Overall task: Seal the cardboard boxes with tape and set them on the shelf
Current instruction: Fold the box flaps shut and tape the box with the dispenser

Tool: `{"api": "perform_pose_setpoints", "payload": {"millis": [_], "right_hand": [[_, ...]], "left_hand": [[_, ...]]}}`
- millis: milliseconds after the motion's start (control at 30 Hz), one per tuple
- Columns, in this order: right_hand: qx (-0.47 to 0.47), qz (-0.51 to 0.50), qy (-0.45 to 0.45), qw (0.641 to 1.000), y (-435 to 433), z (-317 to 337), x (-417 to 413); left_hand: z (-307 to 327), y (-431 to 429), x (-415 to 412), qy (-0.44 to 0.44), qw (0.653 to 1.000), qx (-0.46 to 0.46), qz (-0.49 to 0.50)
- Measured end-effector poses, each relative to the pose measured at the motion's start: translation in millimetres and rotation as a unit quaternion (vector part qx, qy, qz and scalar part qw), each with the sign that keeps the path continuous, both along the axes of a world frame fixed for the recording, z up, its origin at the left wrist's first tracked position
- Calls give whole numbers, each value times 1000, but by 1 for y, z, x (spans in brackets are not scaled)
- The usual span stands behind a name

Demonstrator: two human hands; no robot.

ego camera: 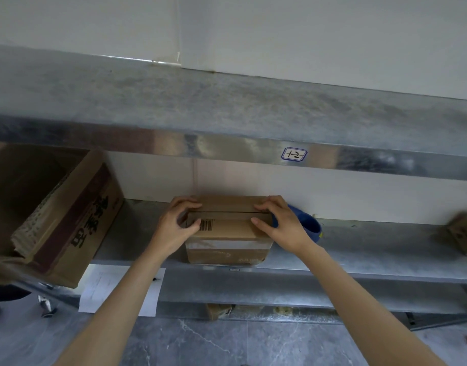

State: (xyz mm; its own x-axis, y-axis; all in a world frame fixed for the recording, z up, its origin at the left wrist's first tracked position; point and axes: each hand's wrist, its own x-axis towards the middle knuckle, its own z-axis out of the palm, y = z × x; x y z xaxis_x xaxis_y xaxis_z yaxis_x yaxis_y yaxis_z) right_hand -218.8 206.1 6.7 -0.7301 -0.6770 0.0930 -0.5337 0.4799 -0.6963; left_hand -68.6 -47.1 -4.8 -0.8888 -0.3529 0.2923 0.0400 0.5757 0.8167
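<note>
Small brown cardboard box [228, 228] sits on the metal shelf [359, 241], front edge. Barcode label on top, flap seam across the top, clear tape band w/ glare on front face. Left hand [178, 225] & right hand [278, 225] grip its top corners, fingers curled over the edges. Blue tape roll [309, 225] just behind on the right.

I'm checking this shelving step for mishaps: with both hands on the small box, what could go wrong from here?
1. The small box sits at the front edge of the shelf; if the left hand and right hand let go now, it might tip off.
2. The blue object lies just beside the right hand; sliding the box that way could knock it.
3. The large open box at left overhangs the edge, tilted; a bump may bring it down.
</note>
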Motion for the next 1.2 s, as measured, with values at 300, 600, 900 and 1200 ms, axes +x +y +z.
{"api": "perform_pose_setpoints", "payload": {"millis": [300,600,900,1200], "right_hand": [[84,-56,244,964,-7,-10,11],[89,28,157,983,-29,-7,17],[100,18,196,975,-28,-16,18],[24,16,123,992,-25,-12,15]], "left_hand": [[-8,-7,-1,1,998,-51,-29],[-13,3,-11,11,1000,-15,-25],[-6,37,-31,-15,991,-131,-19],[-14,45,-32,-13,995,-94,12]]}}
